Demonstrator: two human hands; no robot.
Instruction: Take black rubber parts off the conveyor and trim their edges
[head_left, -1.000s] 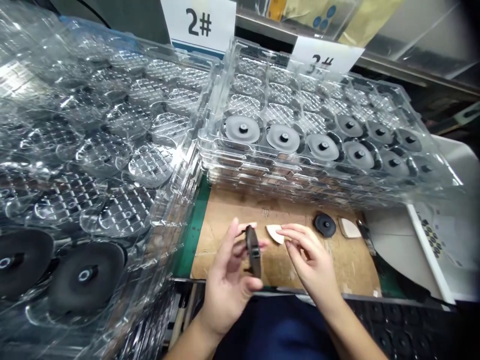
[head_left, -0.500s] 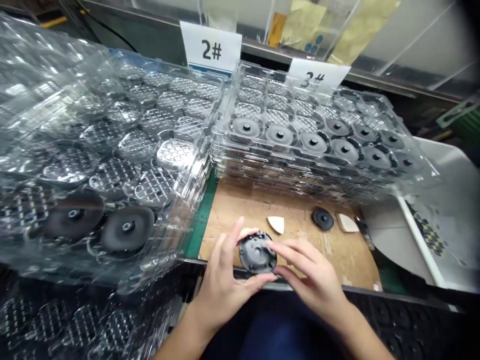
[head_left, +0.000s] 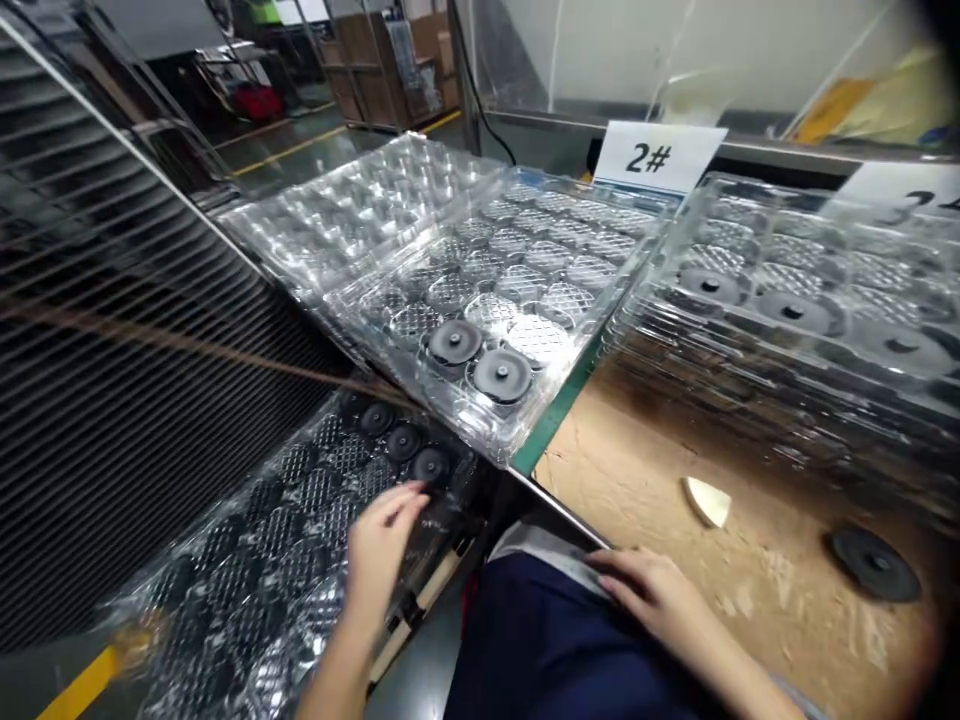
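Observation:
My left hand (head_left: pixel 382 545) is low on the left, with its fingers on a lower clear tray (head_left: pixel 322 530) and close to a row of black discs (head_left: pixel 431 465). Nothing shows in its grip. My right hand (head_left: pixel 652 590) lies open and empty by the bench's front edge, over my dark blue lap. Beyond it, a black disc (head_left: pixel 874 564) and a cream wedge-shaped piece (head_left: pixel 706 501) lie apart on the cardboard bench top (head_left: pixel 757 590). Just above my left hand, a clear tray (head_left: pixel 465 310) holds two grey-black discs (head_left: pixel 476 360) near its corner.
A stack of clear trays (head_left: pixel 795 320) overhangs the bench on the right, behind a "2#" card (head_left: pixel 657 157). A dark slatted rack (head_left: pixel 112 420) fills the left side. A brown cord (head_left: pixel 202 350) crosses it. The floor shows far back.
The view has swung left. The black disc held between my hands is gone from them. My hands have parted: the left is down at the lower tray, the right by the bench edge.

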